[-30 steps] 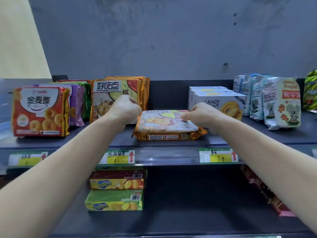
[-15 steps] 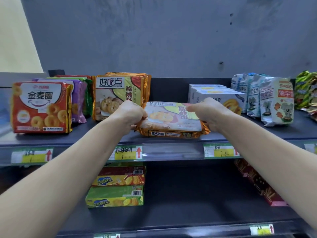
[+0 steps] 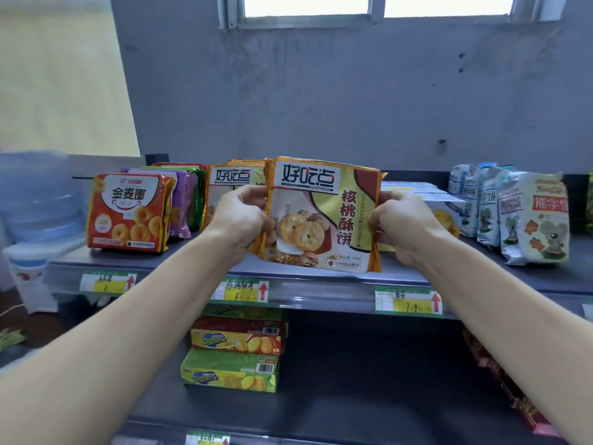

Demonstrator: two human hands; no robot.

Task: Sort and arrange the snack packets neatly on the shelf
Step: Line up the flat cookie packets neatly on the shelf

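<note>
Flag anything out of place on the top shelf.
The walnut-biscuit packet, gripped by the left hand and right hand, is upright at the front edge, right of its matching row. A purple packet and a green packet sit behind the red packet: mixed kinds.

Two hands are counted, one left hand and one right hand. One walnut-biscuit packet is seen in front; the matching packets behind cannot be numbered. One red ring-biscuit packet is noted, then three mouse-print bags, three stacked boxes below, and three price tags fully shown on the upper rail.
</note>
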